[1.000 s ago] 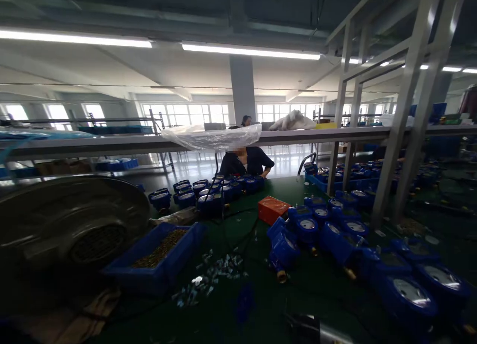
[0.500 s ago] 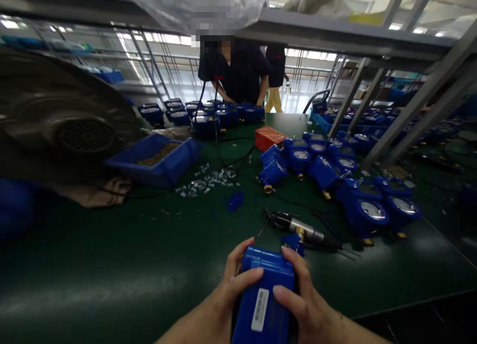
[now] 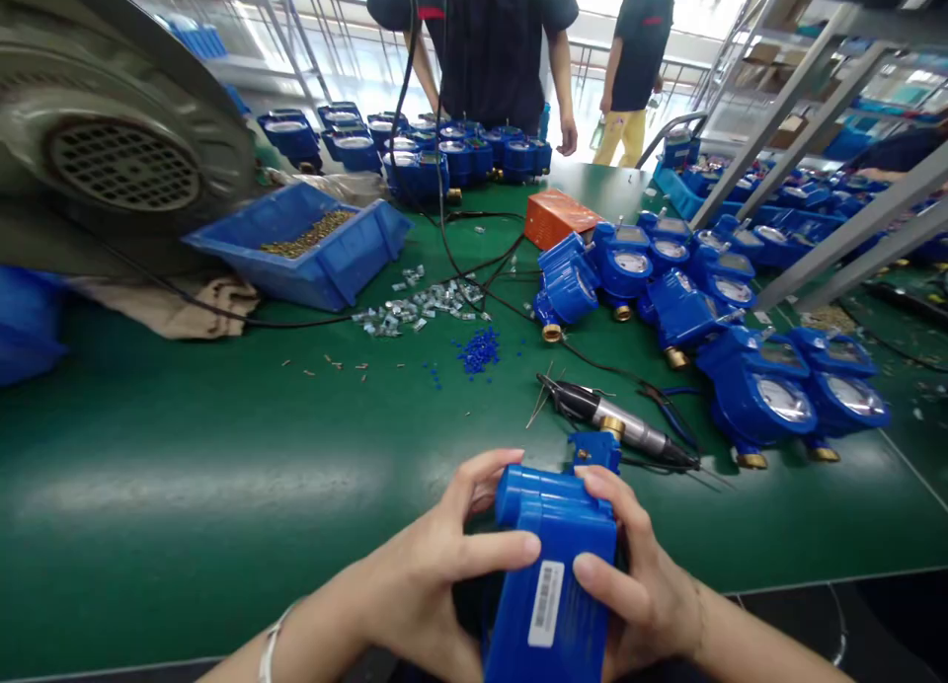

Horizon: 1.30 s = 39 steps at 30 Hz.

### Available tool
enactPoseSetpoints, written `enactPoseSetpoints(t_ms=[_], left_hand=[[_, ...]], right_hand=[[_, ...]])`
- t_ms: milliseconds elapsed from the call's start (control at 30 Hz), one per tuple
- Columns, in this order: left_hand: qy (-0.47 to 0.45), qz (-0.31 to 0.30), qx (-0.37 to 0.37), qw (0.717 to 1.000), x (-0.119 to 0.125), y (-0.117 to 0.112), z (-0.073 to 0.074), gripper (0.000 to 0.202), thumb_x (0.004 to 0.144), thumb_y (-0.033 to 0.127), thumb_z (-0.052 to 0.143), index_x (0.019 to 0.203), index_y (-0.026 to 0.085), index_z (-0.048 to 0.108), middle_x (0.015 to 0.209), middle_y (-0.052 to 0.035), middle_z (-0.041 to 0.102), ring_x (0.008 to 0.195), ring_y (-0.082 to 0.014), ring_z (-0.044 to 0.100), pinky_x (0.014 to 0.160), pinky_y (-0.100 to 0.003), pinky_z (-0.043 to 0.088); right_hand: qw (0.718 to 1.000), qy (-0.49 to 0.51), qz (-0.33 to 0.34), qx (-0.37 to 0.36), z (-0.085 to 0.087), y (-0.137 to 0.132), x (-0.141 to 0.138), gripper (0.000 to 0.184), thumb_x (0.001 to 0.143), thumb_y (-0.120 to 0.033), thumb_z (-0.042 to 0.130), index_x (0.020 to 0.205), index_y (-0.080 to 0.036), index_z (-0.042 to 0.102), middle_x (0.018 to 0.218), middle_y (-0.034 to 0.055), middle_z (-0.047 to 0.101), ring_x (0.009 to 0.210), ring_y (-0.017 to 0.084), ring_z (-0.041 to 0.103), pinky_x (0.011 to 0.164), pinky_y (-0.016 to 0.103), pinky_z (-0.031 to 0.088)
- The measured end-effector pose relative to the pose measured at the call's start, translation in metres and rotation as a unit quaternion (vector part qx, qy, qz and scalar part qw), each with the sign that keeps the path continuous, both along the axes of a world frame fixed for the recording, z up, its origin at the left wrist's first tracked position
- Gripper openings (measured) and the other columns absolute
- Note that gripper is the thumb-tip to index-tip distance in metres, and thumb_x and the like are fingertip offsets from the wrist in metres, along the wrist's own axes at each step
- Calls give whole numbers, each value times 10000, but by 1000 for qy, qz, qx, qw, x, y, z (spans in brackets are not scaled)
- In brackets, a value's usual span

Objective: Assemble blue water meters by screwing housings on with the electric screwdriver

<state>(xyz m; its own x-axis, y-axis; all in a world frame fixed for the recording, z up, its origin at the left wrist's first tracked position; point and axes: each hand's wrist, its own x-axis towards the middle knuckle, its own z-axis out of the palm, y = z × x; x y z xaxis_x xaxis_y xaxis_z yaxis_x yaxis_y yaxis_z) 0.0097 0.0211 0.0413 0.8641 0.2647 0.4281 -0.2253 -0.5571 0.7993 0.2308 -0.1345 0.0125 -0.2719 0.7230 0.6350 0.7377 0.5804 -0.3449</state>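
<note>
A blue water meter (image 3: 567,535) with a white barcode label is held up at the table's near edge. My left hand (image 3: 459,545) grips its left side, thumb on the labelled face. From the right, my right hand (image 3: 629,565) wraps round it, with the thumb beside the label. A brass fitting (image 3: 611,426) sticks out at the meter's far end. Just beyond lies a black and silver electric screwdriver (image 3: 629,421), partly behind the fitting. Blue-handled pliers (image 3: 671,407) rest beside the screwdriver.
Several blue meters (image 3: 762,392) stand at the right, near an orange box (image 3: 559,219). A blue bin (image 3: 311,259) holds small brass parts; clear pieces (image 3: 422,303) and blue bits (image 3: 478,352) lie loose. A grey blower (image 3: 118,150) stands left. A person (image 3: 489,51) stands across the table.
My view has tipped downward, so the table sits higher in the picture. Both hands still hold the meter. The person across the table now has one arm hanging at the side.
</note>
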Motion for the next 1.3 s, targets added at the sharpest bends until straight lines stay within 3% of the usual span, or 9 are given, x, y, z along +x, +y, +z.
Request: enactPoseSetpoints(t_ms=[133,300,467,633,767,867,1000,1133,1300], left_hand=[[0,-13,5,1000,0,-1,-4,1031,436,354,962,1382,421,557,1561,-130,324,1346,-481,452,964,-531,538],[-56,68,-82,993,0,-9,-12,620,534,512,886,1123,362,760,1435,-132,484,1239,-452,566,910,-533,564],[7,-34,28,999,-3,-3,-11,1002,528,400,928,1425,442,483,1563,-99,216,1323,-474,465,989,-535,522],[56,-70,27,996,-3,2,5,1139,479,317,953,1443,464,365,1584,-41,72,1406,-427,351,1063,-501,474],[120,-63,-75,988,-12,1,29,1042,602,418,918,1453,456,318,1606,-59,192,1470,-394,279,1126,-527,398],[194,45,-160,967,-13,-14,42,895,768,619,725,1496,385,259,1521,-104,403,1347,-346,484,1080,-491,459],[238,175,-149,944,-1,-40,47,500,950,551,501,1391,344,388,1319,-48,589,1130,-246,630,952,-353,531],[206,153,-128,958,3,-48,41,518,918,600,524,1351,344,401,1273,-26,597,1067,-228,640,906,-317,539],[216,78,-126,965,-2,-36,39,779,852,587,650,1483,373,247,1482,-63,446,1307,-291,515,1087,-406,453]], right_hand=[[1000,0,6,-9,1,-1,0,1109,600,-611,785,1458,-251,182,1544,209,62,1393,435,253,1013,639,450],[1000,1,20,-19,4,-4,2,1060,650,-570,788,1461,-251,183,1548,203,45,1401,424,229,1018,635,454],[1000,19,3,-22,6,-4,2,876,757,-324,735,1471,-281,228,1570,132,92,1420,370,262,1039,559,498],[999,35,-7,13,5,-3,-1,819,770,-334,752,1448,-227,304,1539,186,190,1391,391,325,994,584,526],[998,56,-30,18,5,-5,-6,701,818,-242,648,1433,-179,319,1473,196,271,1373,373,358,1000,585,526],[997,72,-39,14,5,-6,-11,665,817,-190,566,1431,-127,320,1406,195,359,1339,335,428,962,495,581],[997,52,-16,54,1,-5,-20,745,699,-149,668,1385,-287,413,1538,137,237,1389,376,364,996,589,533],[993,37,-33,109,-6,-4,-33,910,607,-206,736,1440,-294,380,1567,182,164,1423,456,250,1007,736,422],[990,54,-40,121,-7,-4,-39,782,616,-187,737,1344,-290,473,1531,167,228,1392,398,321,1030,669,461]])
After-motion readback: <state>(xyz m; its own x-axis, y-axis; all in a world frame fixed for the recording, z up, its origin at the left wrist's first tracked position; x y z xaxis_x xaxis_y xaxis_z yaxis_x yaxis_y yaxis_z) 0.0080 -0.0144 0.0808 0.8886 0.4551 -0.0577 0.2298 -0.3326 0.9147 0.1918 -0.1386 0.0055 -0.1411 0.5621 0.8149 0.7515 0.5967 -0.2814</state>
